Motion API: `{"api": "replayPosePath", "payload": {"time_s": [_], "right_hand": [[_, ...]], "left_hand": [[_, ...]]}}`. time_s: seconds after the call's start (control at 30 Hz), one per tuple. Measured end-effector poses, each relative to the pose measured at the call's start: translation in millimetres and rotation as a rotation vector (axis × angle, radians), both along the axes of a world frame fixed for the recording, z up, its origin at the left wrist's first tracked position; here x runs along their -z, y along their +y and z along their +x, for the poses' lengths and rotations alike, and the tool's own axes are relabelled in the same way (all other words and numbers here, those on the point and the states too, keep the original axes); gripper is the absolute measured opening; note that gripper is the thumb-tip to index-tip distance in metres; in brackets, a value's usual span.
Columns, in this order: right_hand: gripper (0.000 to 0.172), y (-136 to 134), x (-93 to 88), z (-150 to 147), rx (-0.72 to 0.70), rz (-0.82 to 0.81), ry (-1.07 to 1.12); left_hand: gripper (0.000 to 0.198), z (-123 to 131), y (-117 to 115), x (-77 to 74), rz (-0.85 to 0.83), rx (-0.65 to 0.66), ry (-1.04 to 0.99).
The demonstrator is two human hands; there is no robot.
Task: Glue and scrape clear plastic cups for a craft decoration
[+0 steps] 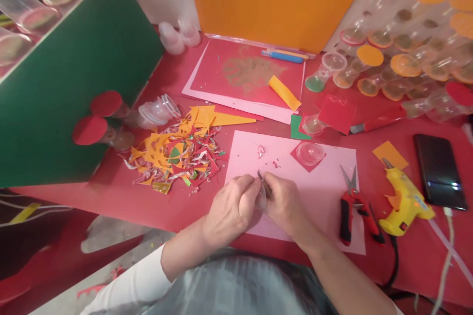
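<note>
Over a pink sheet (295,226), my two hands meet around a clear plastic cup-like piece (261,201). My left hand (234,204) is closed on it from the left, with the fingers hiding much of it. A slim, dark-tipped tool (260,175) pokes out between the hands. My right hand (284,204) is closed round that tool, though its kind cannot be made out. Just beyond lie a curled clear shaving (260,151) and tiny dark crumbs. A clear cup (309,153) rests on a red paper square (309,168) to the right.
Red-handled snips (353,204), a yellow glue gun (404,202) and a phone (439,170) lie on the right. Paper scraps (177,152) are heaped left. A green board (84,88) stands at far left. Clear bottle-like pieces with coloured discs (369,55) crowd the back right.
</note>
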State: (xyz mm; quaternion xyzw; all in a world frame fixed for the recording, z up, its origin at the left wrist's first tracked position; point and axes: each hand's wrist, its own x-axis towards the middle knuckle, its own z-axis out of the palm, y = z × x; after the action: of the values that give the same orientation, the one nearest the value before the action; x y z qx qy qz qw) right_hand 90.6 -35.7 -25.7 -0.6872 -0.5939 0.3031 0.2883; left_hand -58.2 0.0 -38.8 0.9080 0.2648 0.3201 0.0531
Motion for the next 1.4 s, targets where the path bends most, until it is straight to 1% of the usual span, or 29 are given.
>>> {"api": "replayPosePath", "payload": {"time_s": [0.17, 0.3, 0.4, 0.47, 0.57, 0.7, 0.83, 0.93, 1.03, 1.1, 1.17, 1.3, 1.4], "right_hand": [[0.027, 2, 1.6, 1, -0.025, 0.021, 0.027], [0.032, 5, -0.7, 4, -0.03, -0.053, 0.043], [0.033, 8, -3.2, 7, -0.045, -0.132, 0.087], [0.034, 10, -4.2, 7, -0.049, -0.149, 0.091], [0.034, 11, -3.7, 4, -0.03, -0.099, 0.04], [0.029, 10, -1.8, 1, -0.003, -0.015, -0.008], [0.031, 9, -0.4, 1, 0.003, 0.01, -0.013], [0.029, 10, 1.8, 1, -0.006, 0.014, -0.008], [0.028, 11, 5.0, 2, 0.008, 0.01, 0.005], [0.028, 12, 6.1, 3, 0.03, -0.018, 0.036], [0.026, 13, 5.2, 6, 0.03, -0.089, 0.097], [0.02, 16, -0.9, 13, 0.008, -0.249, 0.256], [0.019, 16, -4.5, 16, 0.05, -0.303, 0.343]], "left_hand": [[0.039, 2, 0, -1.4, 0.038, -0.031, 0.016], [0.037, 0, 0, -1.8, 0.012, -0.048, 0.015], [0.039, -1, 1, -1.1, -0.04, -0.064, 0.007], [0.042, -1, 2, 0.1, -0.05, -0.07, 0.004], [0.046, 0, 3, 2.2, -0.049, -0.065, 0.017], [0.048, 0, 3, 2.2, -0.07, -0.057, 0.032], [0.05, -1, 3, 2.0, -0.097, -0.035, 0.02], [0.05, -3, 2, 6.1, -0.129, -0.01, 0.003], [0.05, -3, 3, 11.4, -0.162, -0.022, -0.072], [0.051, -4, 4, 12.7, -0.214, -0.018, -0.106], [0.051, -3, 6, 11.8, -0.271, -0.006, -0.153], [0.039, -3, 10, 9.1, -0.407, -0.019, -0.275], [0.033, -3, 14, 8.0, -0.511, -0.043, -0.33]]}}
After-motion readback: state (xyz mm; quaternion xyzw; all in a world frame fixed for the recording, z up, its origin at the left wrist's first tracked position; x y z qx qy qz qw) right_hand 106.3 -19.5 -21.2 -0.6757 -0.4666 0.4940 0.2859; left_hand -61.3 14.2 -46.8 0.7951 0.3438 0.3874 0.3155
